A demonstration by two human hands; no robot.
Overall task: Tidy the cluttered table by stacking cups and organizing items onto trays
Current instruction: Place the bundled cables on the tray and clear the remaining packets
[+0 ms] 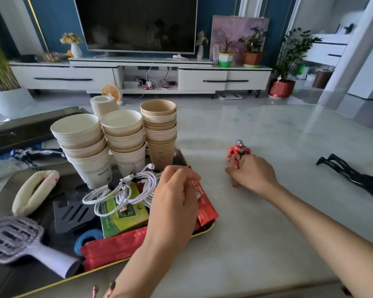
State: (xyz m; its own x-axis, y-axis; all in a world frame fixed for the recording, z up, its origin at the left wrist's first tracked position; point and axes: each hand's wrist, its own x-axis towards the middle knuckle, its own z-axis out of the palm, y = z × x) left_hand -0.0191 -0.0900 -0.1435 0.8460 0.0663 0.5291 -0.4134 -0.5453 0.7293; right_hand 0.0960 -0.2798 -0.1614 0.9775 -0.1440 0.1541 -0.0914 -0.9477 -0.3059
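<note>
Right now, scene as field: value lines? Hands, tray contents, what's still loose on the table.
left hand: over the tray's right edge, on red packets; grip unclear
right hand: grips red toy figure on table
tray: three cup stacks, white cables, hairbrush
loose: black toy figure, lying right of the red one

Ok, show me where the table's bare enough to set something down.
Bare: the table between red figure and black figure, and behind them, right of the cups. Crowded: the tray, packed with cups, cable, packets, brush.
</note>
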